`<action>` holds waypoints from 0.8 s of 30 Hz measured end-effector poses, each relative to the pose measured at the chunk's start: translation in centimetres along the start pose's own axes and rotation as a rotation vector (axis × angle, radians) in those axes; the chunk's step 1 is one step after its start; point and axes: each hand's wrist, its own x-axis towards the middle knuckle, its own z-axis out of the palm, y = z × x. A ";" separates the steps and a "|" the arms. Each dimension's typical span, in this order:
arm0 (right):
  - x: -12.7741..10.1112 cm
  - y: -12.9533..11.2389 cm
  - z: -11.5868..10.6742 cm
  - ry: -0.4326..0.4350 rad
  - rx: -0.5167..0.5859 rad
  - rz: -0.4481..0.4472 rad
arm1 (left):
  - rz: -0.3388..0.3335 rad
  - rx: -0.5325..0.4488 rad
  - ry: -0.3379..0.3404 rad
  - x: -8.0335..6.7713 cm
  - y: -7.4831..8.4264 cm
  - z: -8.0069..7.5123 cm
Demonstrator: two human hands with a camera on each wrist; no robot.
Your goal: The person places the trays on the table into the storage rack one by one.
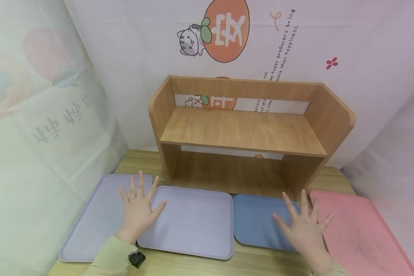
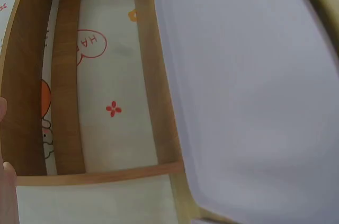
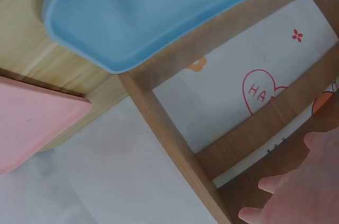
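Note:
My left hand (image 1: 138, 212), fingers spread and straight, is over the gap between two pale lavender trays, the left one (image 1: 96, 218) and the larger middle one (image 1: 196, 222). Nothing is in it. Over the right end of a blue tray (image 1: 258, 222) my right hand (image 1: 305, 228) is spread too, holding nothing, near the edge of a pink tray (image 1: 358, 230). Whether either hand touches a tray I cannot tell. In the right wrist view, some fingertips of the right hand (image 3: 307, 192) show at the lower right.
A two-tier wooden shelf (image 1: 241, 128) with nothing on its boards stands behind the trays. The wooden table (image 1: 179, 266) shows along the front. White printed cloth (image 1: 131, 46) hangs behind and at both sides. A small black device (image 1: 137, 259) sits by the left sleeve.

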 end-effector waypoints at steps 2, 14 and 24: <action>0.0 0.2 0.1 -0.005 0.000 0.000 | 0.001 0.007 0.016 0.4 -0.3 -0.6; -0.3 2.2 1.3 0.016 0.011 -0.035 | 0.027 0.007 0.087 4.2 -1.4 -3.9; -1.7 6.7 4.7 -0.064 -0.054 -0.060 | 0.047 -0.169 0.188 9.0 -1.2 -6.3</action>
